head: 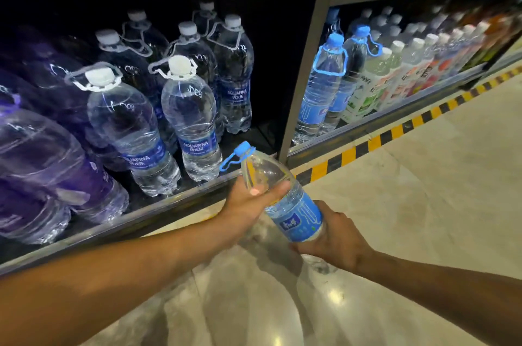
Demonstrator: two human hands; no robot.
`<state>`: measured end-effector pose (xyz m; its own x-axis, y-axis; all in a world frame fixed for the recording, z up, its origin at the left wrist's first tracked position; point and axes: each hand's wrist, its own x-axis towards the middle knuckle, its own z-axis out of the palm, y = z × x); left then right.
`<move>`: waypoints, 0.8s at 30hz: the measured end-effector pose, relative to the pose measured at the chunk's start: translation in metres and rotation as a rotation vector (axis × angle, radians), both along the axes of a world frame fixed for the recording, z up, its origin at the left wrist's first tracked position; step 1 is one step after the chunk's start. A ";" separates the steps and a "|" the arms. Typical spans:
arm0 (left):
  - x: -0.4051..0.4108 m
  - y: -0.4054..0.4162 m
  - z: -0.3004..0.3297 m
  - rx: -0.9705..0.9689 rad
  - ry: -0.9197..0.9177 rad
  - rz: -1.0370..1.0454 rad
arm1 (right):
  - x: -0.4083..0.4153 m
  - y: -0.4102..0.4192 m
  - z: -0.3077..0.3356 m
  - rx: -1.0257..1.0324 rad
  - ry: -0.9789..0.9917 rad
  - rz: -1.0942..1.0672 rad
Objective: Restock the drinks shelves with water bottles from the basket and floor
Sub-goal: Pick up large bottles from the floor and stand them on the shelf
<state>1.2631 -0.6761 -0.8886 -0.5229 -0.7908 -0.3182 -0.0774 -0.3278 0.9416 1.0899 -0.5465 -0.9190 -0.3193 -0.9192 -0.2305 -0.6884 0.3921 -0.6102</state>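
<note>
The blue-capped water bottle [282,193] lies tilted at lower centre, cap toward the shelf [180,198]. The left hand [248,204] curls round its shoulder; the right hand [333,235] grips its base. Judging by this, a placing step is underway: next, carry it toward the matching blue-capped bottles [327,83] at centre right and stand it upright.

bottle [285,198] base hidden, far labels [440,63] blurred

Blue-capped water bottle [282,193] tilted (cap toward shelf), held above floor.
</note>
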 end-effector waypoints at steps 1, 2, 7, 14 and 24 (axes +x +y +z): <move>-0.007 -0.003 0.009 -0.020 -0.003 0.070 | 0.006 -0.002 0.002 -0.018 -0.006 -0.019; -0.012 -0.007 0.019 -0.046 -0.007 0.115 | 0.009 -0.005 0.003 -0.040 -0.009 -0.033; -0.017 -0.042 0.067 -0.298 0.029 -0.049 | 0.006 -0.037 0.024 -0.208 -0.109 0.028; -0.011 -0.072 0.126 -0.520 -0.016 -0.054 | 0.011 -0.100 0.053 -0.346 -0.250 0.054; -0.006 -0.076 0.153 -0.764 -0.189 -0.066 | 0.020 -0.156 0.058 -0.488 -0.202 -0.042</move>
